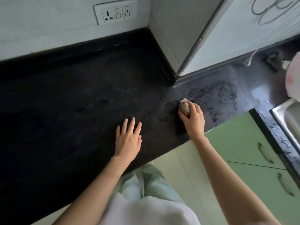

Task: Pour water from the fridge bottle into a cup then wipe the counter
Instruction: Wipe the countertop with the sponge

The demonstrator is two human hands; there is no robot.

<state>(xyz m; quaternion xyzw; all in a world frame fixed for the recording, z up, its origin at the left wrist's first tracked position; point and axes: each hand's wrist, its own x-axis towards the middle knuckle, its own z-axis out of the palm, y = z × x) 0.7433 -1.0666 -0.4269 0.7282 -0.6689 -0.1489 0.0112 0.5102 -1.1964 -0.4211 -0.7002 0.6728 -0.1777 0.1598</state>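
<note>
The black stone counter [73,98] fills the left and middle of the head view. My right hand [193,118] is closed around a small bunched pale cloth [184,106] and presses it onto the counter near the front edge. Wet smeared patches [215,98] lie on the counter just beyond and to the right of the cloth. My left hand [128,138] rests flat on the counter with its fingers spread, to the left of the right hand. No bottle or cup is in view.
A white wall corner and cabinet [186,46] jut onto the counter at the back right. A steel sink [289,116] with water drops around it sits at the far right. Green drawers with handles [264,153] lie below. A socket plate [115,13] is on the wall.
</note>
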